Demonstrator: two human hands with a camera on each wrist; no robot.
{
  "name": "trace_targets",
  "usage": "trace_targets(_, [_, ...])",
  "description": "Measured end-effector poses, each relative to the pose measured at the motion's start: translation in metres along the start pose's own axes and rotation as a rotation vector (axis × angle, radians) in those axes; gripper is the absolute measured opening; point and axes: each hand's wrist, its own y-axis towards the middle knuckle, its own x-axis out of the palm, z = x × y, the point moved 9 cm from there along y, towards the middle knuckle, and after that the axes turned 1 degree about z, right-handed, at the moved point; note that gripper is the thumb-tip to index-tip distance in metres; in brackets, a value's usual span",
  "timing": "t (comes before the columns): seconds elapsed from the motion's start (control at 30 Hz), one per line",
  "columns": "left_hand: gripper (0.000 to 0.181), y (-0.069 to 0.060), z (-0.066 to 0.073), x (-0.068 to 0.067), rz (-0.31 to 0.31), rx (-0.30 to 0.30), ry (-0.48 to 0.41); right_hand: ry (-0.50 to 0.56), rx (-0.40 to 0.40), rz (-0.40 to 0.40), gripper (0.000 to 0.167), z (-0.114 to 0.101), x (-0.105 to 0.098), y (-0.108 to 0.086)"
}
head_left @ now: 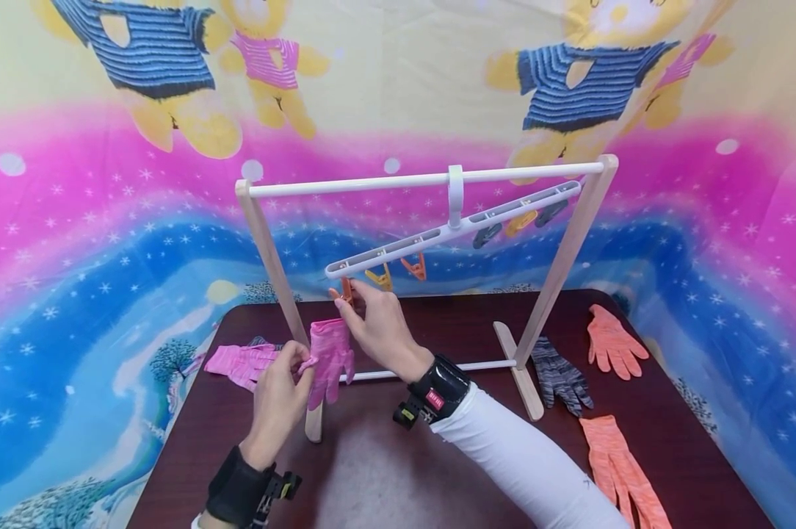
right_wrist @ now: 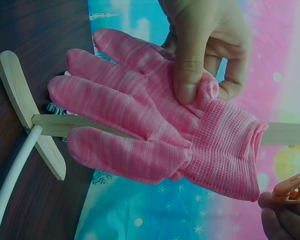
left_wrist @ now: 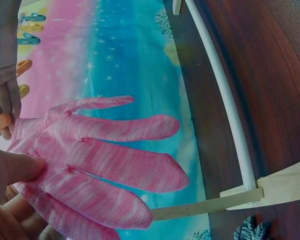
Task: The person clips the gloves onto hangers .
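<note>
A pink glove (head_left: 330, 360) hangs fingers down below the low left end of a white clip hanger (head_left: 431, 239). My left hand (head_left: 280, 397) pinches the side of this glove between thumb and fingers; in the right wrist view, the thumb presses into the fabric near the cuff. Just above the cuff, my right hand (head_left: 381, 323) pinches an orange clothespin (head_left: 346, 291) at the hanger's end. The cuff and the clothespin (right_wrist: 292, 190) are apart in the right wrist view. Yellow and orange clips (head_left: 414, 266) hang further along the hanger.
The hanger tilts from a white rail (head_left: 358, 184) on a wooden-legged stand (head_left: 566, 257). Another pink glove (head_left: 239, 364) lies at left on the dark table (head_left: 438, 323). A grey-black glove (head_left: 559, 375) and two orange gloves (head_left: 614, 342) lie at right.
</note>
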Motion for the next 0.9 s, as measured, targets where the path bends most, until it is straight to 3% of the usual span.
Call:
trace_targets(0.33, [0.018,0.006,0.003,0.004,-0.029,0.006,-0.034,0.053,0.016,0.016,0.017,0.002,-0.001,0.003])
trace_targets(0.9, [0.016,0.01,0.0,0.007,-0.083,-0.053,-0.112,0.18,0.076,-0.001,0.021,0.012,-0.002,0.009])
